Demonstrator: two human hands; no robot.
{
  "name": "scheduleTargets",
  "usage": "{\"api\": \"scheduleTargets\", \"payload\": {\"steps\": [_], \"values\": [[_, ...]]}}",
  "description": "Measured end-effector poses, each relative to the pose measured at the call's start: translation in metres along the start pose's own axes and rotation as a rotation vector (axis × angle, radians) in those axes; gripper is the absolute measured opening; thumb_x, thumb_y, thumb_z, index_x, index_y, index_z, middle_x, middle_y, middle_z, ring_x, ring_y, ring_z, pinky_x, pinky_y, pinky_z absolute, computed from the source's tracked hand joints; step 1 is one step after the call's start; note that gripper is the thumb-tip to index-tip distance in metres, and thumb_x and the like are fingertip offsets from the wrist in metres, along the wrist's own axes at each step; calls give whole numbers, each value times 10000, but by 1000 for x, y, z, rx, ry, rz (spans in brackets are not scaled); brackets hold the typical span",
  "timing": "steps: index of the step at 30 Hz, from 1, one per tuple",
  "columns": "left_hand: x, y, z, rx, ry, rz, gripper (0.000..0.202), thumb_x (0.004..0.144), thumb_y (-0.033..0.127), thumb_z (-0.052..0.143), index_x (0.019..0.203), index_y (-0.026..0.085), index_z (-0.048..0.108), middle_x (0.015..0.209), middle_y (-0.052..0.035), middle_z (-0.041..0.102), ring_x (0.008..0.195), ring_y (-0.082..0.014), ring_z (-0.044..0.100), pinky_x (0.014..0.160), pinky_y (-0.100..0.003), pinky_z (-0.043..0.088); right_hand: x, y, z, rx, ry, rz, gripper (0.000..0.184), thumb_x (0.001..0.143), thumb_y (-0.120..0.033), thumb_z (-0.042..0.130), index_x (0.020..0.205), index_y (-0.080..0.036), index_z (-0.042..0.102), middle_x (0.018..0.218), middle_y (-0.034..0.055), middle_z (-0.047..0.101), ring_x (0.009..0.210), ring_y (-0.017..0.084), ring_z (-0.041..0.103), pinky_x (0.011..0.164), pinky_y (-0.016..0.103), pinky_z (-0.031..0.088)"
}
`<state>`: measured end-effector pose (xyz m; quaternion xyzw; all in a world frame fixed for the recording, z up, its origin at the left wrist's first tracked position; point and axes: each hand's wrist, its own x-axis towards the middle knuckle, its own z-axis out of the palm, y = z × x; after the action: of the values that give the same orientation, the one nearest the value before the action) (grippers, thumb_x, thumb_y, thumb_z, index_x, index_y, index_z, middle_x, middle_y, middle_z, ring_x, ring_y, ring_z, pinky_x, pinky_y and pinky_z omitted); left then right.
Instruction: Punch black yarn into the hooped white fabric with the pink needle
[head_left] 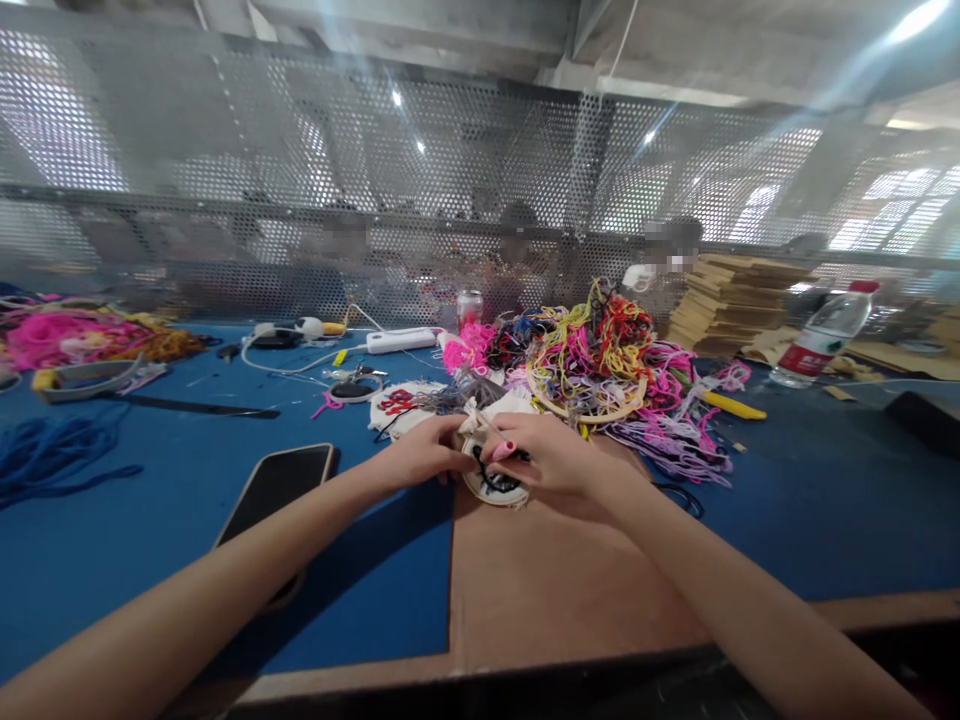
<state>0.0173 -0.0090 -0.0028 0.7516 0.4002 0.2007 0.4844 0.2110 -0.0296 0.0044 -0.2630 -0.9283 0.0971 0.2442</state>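
Note:
In front of me a small round embroidery hoop [480, 497] holds white cloth with black yarn worked on it. My left hand [426, 450] is closed at the hoop's left edge, with its fingertips partly hidden. Over the hoop, my right hand [551, 452] is closed around a pink-handled tool [504, 451] that looks like a punch needle; its tip is out of sight. Loose white cloth bunches up behind the hoop. Just beyond my left hand lies a white cloth piece [401, 402] with red stitching.
A tangled heap of coloured yarn [592, 350] fills the middle back, with a yellow-handled tool [735, 404] at its right. A phone [281, 485] lies by my left forearm. Farther off are a power strip [401, 341], a water bottle [821, 335] and stacked brown sheets [731, 300].

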Motion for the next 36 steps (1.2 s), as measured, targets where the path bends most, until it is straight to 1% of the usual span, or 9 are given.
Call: {"api": "scheduleTargets", "payload": {"steps": [3, 6, 8, 13, 16, 20, 26, 36], "values": [[1, 0, -1, 3, -6, 23, 263, 633, 192, 579, 889, 143, 538, 630, 33, 521, 540, -98, 507, 443, -186, 454, 0, -2, 4, -15, 15, 31, 76, 798, -156, 502, 758, -176, 563, 837, 26, 564, 747, 125, 512, 661, 233, 390], [3, -3, -3, 22, 13, 36, 238, 639, 179, 558, 873, 141, 535, 622, 35, 502, 527, -90, 496, 440, -182, 455, 0, -4, 7, -41, 40, 84, 74, 823, -204, 484, 804, -181, 552, 851, 36, 570, 761, 138, 509, 677, 251, 379], [3, -2, -4, 53, 39, 53, 238, 641, 165, 542, 878, 144, 533, 620, 37, 497, 522, -87, 497, 442, -178, 452, 0, -5, 8, -64, 46, 112, 93, 833, -245, 477, 820, -187, 549, 833, 33, 577, 748, 141, 507, 659, 251, 364], [0, 1, -7, 110, 45, 96, 258, 641, 157, 529, 898, 151, 524, 632, 47, 493, 518, -86, 488, 472, -200, 461, -2, -6, 9, -80, 79, 163, 149, 842, -298, 458, 783, -191, 543, 778, 21, 586, 688, 133, 499, 614, 247, 341], [0, 1, -7, 117, 43, 98, 252, 654, 174, 528, 905, 151, 516, 661, 40, 496, 529, -89, 485, 465, -203, 457, -3, -6, 9, -32, 99, 177, 154, 854, -300, 438, 830, -189, 542, 798, 25, 590, 696, 132, 510, 648, 252, 364], [2, -1, -7, 126, 44, 88, 263, 661, 163, 525, 923, 153, 510, 661, 38, 504, 525, -87, 494, 463, -200, 451, -1, -6, 7, -37, 130, 206, 158, 870, -295, 410, 844, -193, 528, 825, 27, 586, 750, 146, 523, 704, 273, 379], [2, -3, -7, 103, 33, 84, 267, 654, 148, 523, 920, 150, 501, 651, 40, 512, 509, -82, 498, 478, -208, 465, 0, -5, 6, -27, 186, 188, 142, 880, -281, 396, 841, -206, 510, 877, 33, 576, 823, 160, 520, 738, 285, 388], [3, -4, -7, 101, 52, 67, 278, 643, 142, 528, 920, 155, 510, 637, 46, 504, 524, -78, 497, 462, -180, 450, -2, -3, 9, -45, 195, 180, 160, 887, -296, 376, 863, -209, 509, 906, 39, 575, 849, 168, 518, 749, 295, 387]]}}
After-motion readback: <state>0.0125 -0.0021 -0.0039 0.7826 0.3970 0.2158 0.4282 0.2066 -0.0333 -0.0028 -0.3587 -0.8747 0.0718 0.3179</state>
